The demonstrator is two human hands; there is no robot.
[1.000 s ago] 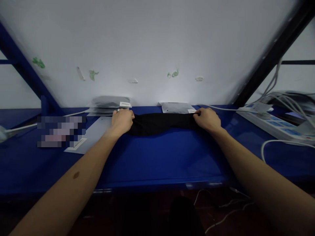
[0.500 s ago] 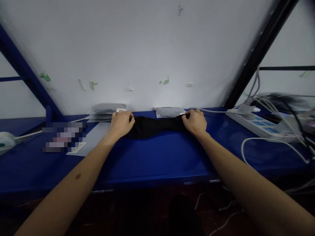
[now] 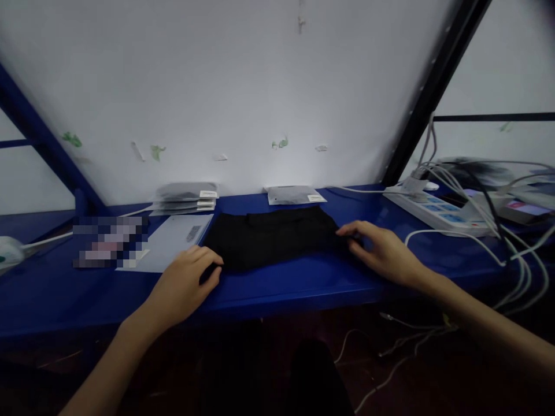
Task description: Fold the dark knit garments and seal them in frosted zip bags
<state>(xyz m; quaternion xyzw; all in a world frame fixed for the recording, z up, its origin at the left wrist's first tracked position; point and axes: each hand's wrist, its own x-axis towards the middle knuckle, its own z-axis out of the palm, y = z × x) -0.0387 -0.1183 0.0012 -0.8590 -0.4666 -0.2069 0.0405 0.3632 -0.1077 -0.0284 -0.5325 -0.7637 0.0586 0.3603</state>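
A black cloth (image 3: 269, 237), folded into a wide, flat shape, lies on the blue table (image 3: 303, 283); what kind of garment it might be does not show. At its near left corner, my left hand (image 3: 186, 283) is closed, with dark fabric between thumb and fingers. My right hand (image 3: 381, 251) pinches the cloth's right edge between thumb and forefinger. Behind the cloth sits a grey plastic packet (image 3: 292, 195) with a white label. To its left, a flat grey bag (image 3: 173, 234) lies partly behind my left hand.
Several labelled packets (image 3: 184, 199) are stacked at the back left, with a blurred-out item (image 3: 108, 242) nearer. On the right stand a white power strip (image 3: 442, 214) and tangled white cables (image 3: 520, 254). A white wall (image 3: 260, 86) rises behind the table.
Both hands have come nearer and spread apart, the left toward the front edge, the right outward. The black cloth, earlier a narrow bunched strip, now lies broader and flatter.
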